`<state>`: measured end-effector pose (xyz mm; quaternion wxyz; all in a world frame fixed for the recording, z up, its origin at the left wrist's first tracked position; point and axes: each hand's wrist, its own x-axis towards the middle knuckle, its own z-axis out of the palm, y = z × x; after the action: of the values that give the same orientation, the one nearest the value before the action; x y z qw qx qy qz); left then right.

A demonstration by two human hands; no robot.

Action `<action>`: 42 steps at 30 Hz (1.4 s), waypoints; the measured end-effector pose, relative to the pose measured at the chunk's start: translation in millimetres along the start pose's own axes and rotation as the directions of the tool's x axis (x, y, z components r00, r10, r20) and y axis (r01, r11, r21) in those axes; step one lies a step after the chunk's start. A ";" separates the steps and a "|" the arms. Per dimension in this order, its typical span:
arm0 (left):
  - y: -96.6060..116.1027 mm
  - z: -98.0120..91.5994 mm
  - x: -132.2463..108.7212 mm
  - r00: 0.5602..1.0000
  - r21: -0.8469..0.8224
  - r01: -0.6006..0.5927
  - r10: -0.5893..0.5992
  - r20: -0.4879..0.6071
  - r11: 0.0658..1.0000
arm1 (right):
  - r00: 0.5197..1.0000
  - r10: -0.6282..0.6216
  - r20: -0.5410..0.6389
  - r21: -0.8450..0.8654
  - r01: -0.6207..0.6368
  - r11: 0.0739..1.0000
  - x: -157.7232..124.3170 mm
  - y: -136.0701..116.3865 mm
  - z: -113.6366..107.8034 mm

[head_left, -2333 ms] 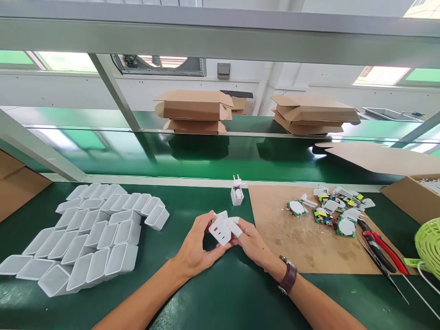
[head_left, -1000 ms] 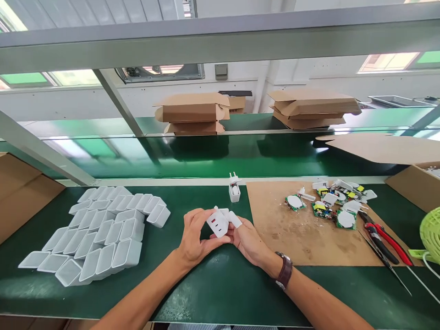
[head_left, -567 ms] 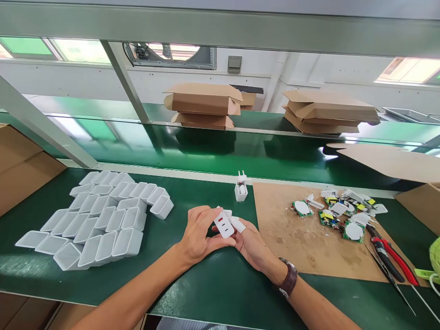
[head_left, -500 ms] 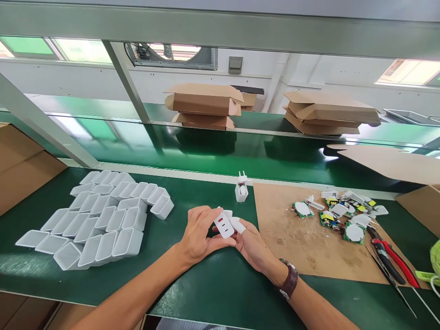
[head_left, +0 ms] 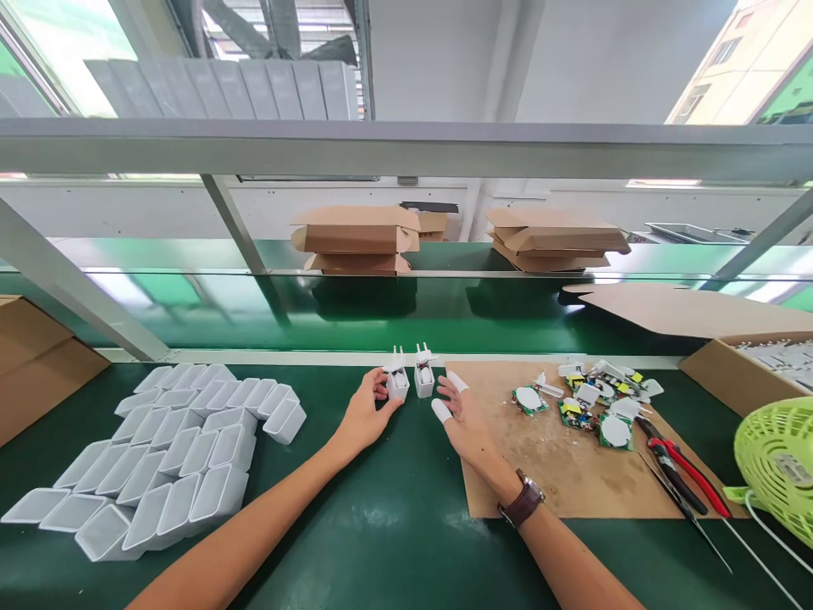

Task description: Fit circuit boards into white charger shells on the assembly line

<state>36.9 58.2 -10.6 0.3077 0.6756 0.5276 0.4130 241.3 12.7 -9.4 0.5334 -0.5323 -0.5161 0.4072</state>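
With your left hand [head_left: 363, 418] pinching the left charger [head_left: 397, 384] upright near the bench's [head_left: 365, 517] far edge, just left of the right charger [head_left: 424, 379], I'd get it sitting flat before letting go, your right hand [head_left: 468, 426] (fingers loose, empty) well clear.

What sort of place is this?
Likely an electronics workbench in a workshop or small factory: rows of white plastic cases, loose circuit boards on a brown sheet, and red-and-black pliers nearby.
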 end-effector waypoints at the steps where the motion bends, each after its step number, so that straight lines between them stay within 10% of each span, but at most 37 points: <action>1: 2.0 6.5 7.3 1.000 -0.012 -0.016 0.016 0.019 1.000 | 0.999 0.010 0.052 0.036 -0.012 0.999 2.7 2.8 -1.0; 8: 20.6 4.7 -1.4 0.984 0.070 -0.162 0.157 0.081 0.984 | 0.998 0.015 0.062 0.007 -0.015 1.000 4.4 6.0 -4.1; 12: 23.4 -73.1 -26.1 0.888 0.539 -0.427 0.448 0.102 0.726 | 0.990 -0.124 0.070 -0.188 0.135 0.973 -4.9 -9.2 -6.6; 15: 12.6 -140.3 -42.5 0.816 0.802 -0.364 0.577 0.030 0.474 | 0.961 -0.237 0.144 -0.293 0.270 0.917 -17.0 -26.9 -5.2; 18: -7.2 -174.5 -49.4 0.846 0.879 -0.283 0.532 0.040 0.384 | 0.935 -0.290 0.202 -0.362 0.347 0.865 -23.5 -39.8 -0.3; 26: 3.9 -94.0 -37.3 0.725 0.651 -0.576 0.677 0.126 0.496 | 0.939 -0.288 0.187 -0.674 0.336 0.658 -6.1 -47.7 -33.0; 35: -6.8 -29.8 -45.1 0.775 0.367 -0.622 0.613 0.156 0.692 | 0.977 -0.212 -0.020 -0.829 0.102 0.550 -10.5 -38.3 -135.4; 42: -11.6 -37.1 -51.9 0.812 0.378 -0.555 0.581 0.052 0.741 | 0.976 -0.144 0.163 -0.672 0.216 0.709 -10.4 -53.9 -91.4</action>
<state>-6.5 10.2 -15.1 0.0133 0.8353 0.3758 0.4010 323.6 -16.5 51.8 0.3101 -0.6178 -0.7047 0.1596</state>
